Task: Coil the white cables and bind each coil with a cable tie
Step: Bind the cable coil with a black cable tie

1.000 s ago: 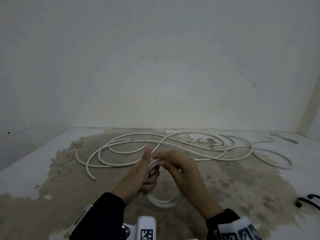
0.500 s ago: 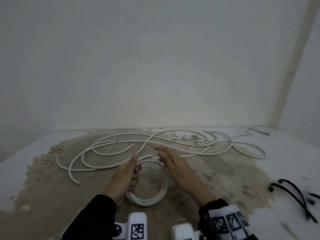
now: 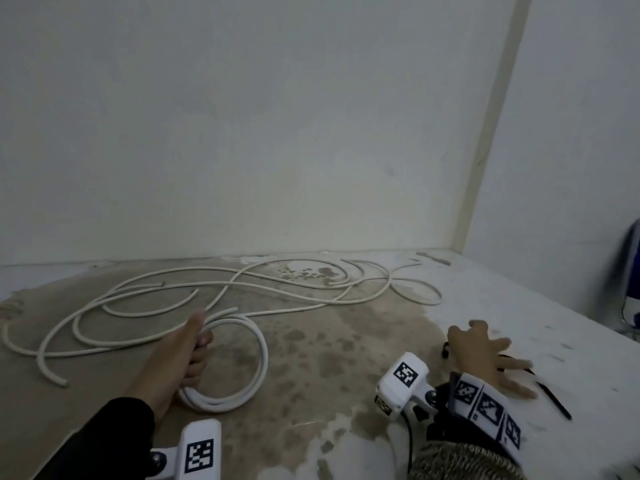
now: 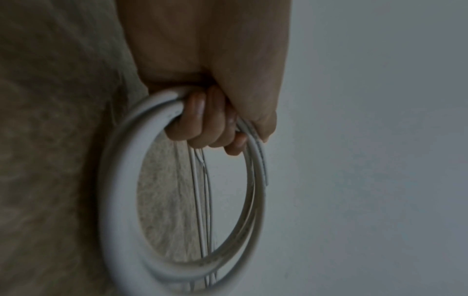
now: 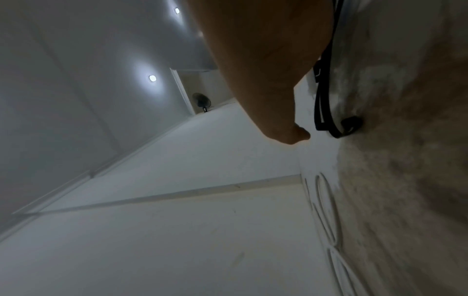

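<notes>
Loose cable [image 3: 242,289] sprawls across the far left of the floor [image 3: 329,358], not yet wound. Nearer, the left hand [image 3: 180,355] clamps its curled fingers [image 4: 202,120] round the coil [image 3: 256,372], likely so the turns cannot spring apart. At near right the right hand [image 3: 485,355], fingers spread, holding nothing, hovers over black ties [image 5: 326,100], apparently to pick one.

Lighting was dim, flat and grey-green in all three views. Two recessed ceiling lights [image 5: 152,78] glared with soft halos in the right wrist view. Motion blur smeared the floor [image 4: 50,140] in both wrist views. Wide-angle distortion bent straight wall edges near the frame borders.
</notes>
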